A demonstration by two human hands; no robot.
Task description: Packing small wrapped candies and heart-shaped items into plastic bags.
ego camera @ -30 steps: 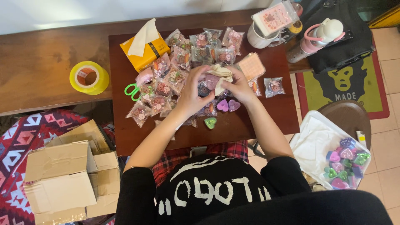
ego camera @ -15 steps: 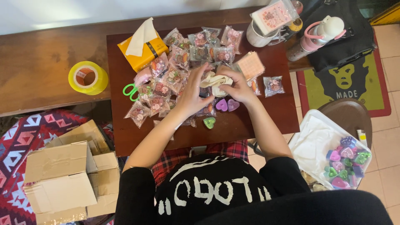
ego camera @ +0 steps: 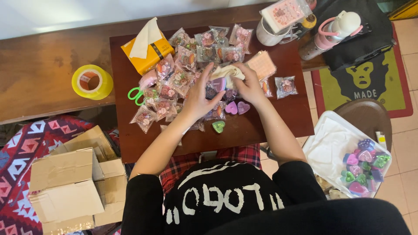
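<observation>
In the head view, the left hand point(ego camera: 199, 96) and the right hand point(ego camera: 249, 83) meet over the dark wooden table point(ego camera: 287, 115), fingers curled around a crumpled cream cloth point(ego camera: 227, 72) held between them against a small purple heart-shaped piece point(ego camera: 216, 85). Many clear packets of small trinkets point(ego camera: 183, 69) already lie filled near the yellow tissue box point(ego camera: 147, 53) and green scissors point(ego camera: 138, 95). Loose hearts point(ego camera: 237, 107), pink, purple and green, wait unbagged beside the wrists. The white tray point(ego camera: 331, 143) on the stool holds more hearts, so a good share looks undone.
</observation>
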